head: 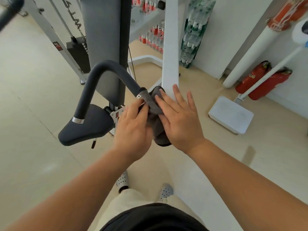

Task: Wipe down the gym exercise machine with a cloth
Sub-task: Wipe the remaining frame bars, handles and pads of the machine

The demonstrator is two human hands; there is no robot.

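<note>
A dark grey cloth (155, 125) is bunched between both my hands, just below the end of the machine's curved black padded handle (103, 75). My left hand (133, 129) grips the cloth's left side with curled fingers. My right hand (180, 119) lies flat over the cloth with fingers spread, pressing it. The cloth's top fold drapes over the handle's end near its silver ring. Below the handle sits the black seat (86, 129), with the grey back pad (103, 44) rising behind it.
A white frame post (170, 52) stands right behind my right hand. The weight stack (78, 55) is at back left. A white box (230, 114) lies on the floor at right, near two red fire extinguishers (261, 80). Packs of bottles stand along the back wall.
</note>
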